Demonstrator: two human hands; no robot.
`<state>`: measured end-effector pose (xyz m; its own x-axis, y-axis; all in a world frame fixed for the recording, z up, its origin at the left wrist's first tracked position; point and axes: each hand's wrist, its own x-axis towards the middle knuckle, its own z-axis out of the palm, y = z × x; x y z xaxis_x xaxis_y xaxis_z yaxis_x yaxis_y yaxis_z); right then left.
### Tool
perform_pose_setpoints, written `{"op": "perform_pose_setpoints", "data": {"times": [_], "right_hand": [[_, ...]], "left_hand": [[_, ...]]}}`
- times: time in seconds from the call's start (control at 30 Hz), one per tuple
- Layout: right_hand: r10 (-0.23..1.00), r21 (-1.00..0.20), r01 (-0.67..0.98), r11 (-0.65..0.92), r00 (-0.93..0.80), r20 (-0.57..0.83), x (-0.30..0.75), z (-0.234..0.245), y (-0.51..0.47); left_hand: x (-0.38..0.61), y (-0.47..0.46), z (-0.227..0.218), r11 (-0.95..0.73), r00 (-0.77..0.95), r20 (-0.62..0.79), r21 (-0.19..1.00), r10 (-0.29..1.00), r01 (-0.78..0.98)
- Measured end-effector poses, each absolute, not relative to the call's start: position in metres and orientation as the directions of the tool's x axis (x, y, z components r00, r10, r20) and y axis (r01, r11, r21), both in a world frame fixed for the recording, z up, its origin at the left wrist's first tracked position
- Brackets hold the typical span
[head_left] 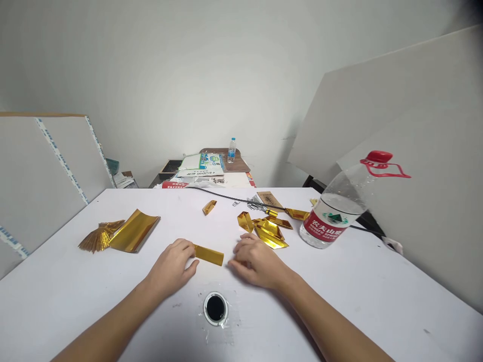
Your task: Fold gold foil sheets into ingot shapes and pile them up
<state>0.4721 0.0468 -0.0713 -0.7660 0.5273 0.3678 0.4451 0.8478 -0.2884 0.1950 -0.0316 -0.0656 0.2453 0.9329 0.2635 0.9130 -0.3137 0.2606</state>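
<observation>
A folded strip of gold foil paper [210, 255] lies on the white table [75, 291] between my hands. My left hand [174, 265] rests on the table with curled fingers pinching the strip's left end. My right hand [253, 261] lies palm down just right of the strip, fingers bent toward it, apparently touching nothing else. A pile of folded gold pieces [268, 231] sits just beyond my right hand.
A curved gold sheet stack [134, 231] and a gold fan [98, 238] lie at the left. A small folded piece [209, 206] is farther back. A large water bottle [339, 211] stands at the right beside a black cable [226, 195]. A round hole [216, 307] is near the front edge.
</observation>
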Motion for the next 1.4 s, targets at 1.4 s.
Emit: {"op": "perform_pose_setpoints", "data": {"times": [1.4], "right_hand": [[0.798,-0.539,0.604,0.588,-0.542,0.264,0.439,-0.081,0.047]], "left_hand": [[0.196,-0.015,-0.072,-0.261,0.183,0.204,0.48,0.962,0.838]]}}
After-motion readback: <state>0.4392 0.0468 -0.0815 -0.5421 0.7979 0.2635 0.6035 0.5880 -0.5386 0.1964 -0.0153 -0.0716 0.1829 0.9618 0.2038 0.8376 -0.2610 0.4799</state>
